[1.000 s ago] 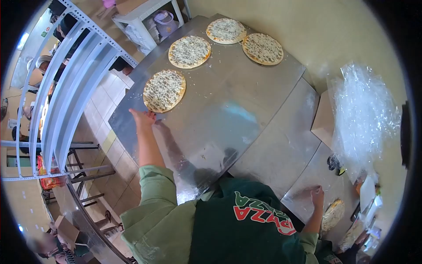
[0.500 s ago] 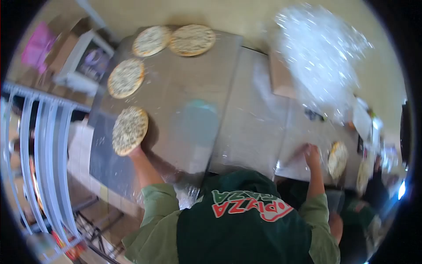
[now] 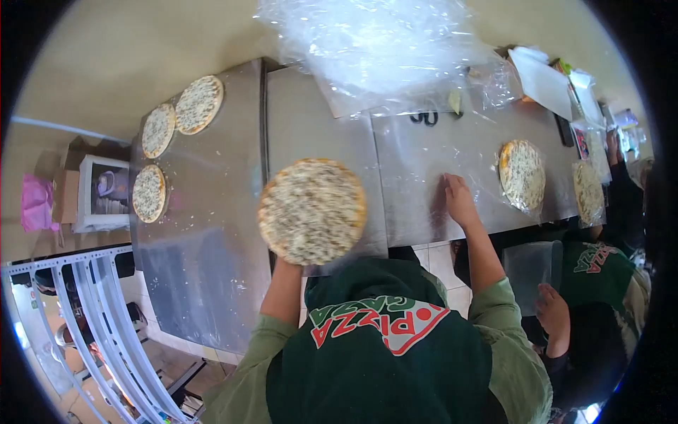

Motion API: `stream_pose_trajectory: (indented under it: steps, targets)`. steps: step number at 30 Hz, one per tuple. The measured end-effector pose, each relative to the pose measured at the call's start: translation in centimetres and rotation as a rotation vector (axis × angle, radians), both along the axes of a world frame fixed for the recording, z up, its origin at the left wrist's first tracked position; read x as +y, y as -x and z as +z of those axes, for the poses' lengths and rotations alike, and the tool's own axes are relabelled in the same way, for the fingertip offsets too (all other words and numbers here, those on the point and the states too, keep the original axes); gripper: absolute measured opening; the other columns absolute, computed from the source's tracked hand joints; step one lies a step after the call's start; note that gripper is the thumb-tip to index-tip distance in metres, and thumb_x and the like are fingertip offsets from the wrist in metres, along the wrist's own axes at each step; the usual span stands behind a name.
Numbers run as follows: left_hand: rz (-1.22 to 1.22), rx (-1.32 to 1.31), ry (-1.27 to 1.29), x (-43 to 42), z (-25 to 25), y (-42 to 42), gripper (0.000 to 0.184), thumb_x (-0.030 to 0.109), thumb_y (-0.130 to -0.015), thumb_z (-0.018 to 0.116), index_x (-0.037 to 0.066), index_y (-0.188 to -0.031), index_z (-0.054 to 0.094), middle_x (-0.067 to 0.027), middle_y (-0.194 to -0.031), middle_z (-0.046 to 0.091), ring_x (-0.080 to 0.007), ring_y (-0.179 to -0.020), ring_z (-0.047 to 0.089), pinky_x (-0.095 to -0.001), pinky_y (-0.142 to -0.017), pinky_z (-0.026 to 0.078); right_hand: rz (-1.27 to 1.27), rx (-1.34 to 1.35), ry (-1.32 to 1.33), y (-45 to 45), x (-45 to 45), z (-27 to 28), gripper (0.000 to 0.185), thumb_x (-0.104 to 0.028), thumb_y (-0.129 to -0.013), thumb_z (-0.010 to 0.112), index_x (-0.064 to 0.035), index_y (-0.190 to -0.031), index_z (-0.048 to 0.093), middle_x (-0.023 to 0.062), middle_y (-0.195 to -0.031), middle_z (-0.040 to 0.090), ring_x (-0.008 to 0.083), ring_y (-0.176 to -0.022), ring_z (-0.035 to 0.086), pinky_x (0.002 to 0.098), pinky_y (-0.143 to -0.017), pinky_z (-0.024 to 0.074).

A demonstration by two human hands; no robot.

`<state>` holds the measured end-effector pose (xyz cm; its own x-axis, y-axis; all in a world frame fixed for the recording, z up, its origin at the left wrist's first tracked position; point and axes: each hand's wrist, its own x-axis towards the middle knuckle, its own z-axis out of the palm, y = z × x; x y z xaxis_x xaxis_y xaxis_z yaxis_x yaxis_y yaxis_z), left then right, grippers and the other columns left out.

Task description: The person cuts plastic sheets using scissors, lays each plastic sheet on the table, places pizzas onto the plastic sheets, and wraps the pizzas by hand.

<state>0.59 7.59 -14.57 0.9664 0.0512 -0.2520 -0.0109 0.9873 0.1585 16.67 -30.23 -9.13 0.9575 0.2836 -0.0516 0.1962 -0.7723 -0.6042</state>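
A round topped pizza is raised over the steel tables, carried on my left hand; the pizza hides most of that hand and its fingers. My right hand is over the right-hand steel table, its fingers loosely bent and slightly apart, with nothing visible in them. To its right lies a pizza in clear plastic. Three uncovered pizzas, at the back, beside it and nearer, rest on the left table.
Clear plastic bags are heaped at the back, by dark scissor handles. Another wrapped pizza lies far right. At lower right, a co-worker's hand is beside a clear bag. A metal rack stands lower left.
My left hand has lifted the nearest pizza off the left table and carried it right, in front of me. The view has turned right, showing more of the co-worker.
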Motion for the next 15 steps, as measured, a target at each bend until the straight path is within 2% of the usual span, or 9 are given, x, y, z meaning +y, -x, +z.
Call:
stream_pose_trajectory:
  steps: [4, 8, 14, 15]
  targets:
    - [-0.208, -0.009, 0.121, -8.9, -1.4, -5.7, 0.047, 0.036, -0.093, 0.028, 0.009, -0.132, 0.037, -0.0129, -0.132, 0.041, -0.0317, -0.120, 0.041, -0.0479, -0.100, 0.034, -0.004, 0.016, -0.105, -0.2, -1.0, -0.3, 0.032, -0.001, -0.080, 0.046, 0.0030, -0.111, 0.052, 0.0223, -0.114, 0.052, 0.0373, -0.106, 0.049, 0.0398, -0.093, 0.0383]
    - [-0.339, -0.013, 0.194, -14.1, -2.1, -8.8, 0.047, 0.035, -0.093, 0.029, 0.009, -0.131, 0.037, -0.0129, -0.132, 0.042, -0.0313, -0.119, 0.042, -0.0475, -0.100, 0.035, 0.014, 0.027, -0.114, 0.0, -1.3, -0.7, 0.031, -0.001, -0.080, 0.046, 0.0032, -0.110, 0.053, 0.0219, -0.117, 0.050, 0.0374, -0.109, 0.048, 0.0391, -0.095, 0.0372]
    - [-0.412, 0.014, 0.203, -16.4, -2.2, -9.7, 0.046, 0.035, -0.093, 0.030, 0.009, -0.131, 0.037, -0.0130, -0.131, 0.043, -0.0306, -0.118, 0.044, -0.0470, -0.098, 0.037, -0.024, 0.015, -0.148, 0.3, -1.5, -1.3, 0.029, -0.003, -0.081, 0.046, 0.0016, -0.109, 0.055, 0.0202, -0.117, 0.051, 0.0345, -0.109, 0.049, 0.0366, -0.094, 0.0384]
    - [-0.333, 0.099, 0.101, -16.8, 0.9, -9.5, 0.045, 0.033, -0.094, 0.034, 0.007, -0.130, 0.038, -0.0139, -0.128, 0.046, -0.0288, -0.112, 0.049, -0.0453, -0.094, 0.043, -0.035, 0.008, -0.151, 0.4, -1.5, -1.4, 0.028, -0.003, -0.082, 0.047, 0.0014, -0.108, 0.055, 0.0200, -0.116, 0.052, 0.0344, -0.108, 0.049, 0.0367, -0.093, 0.0390]
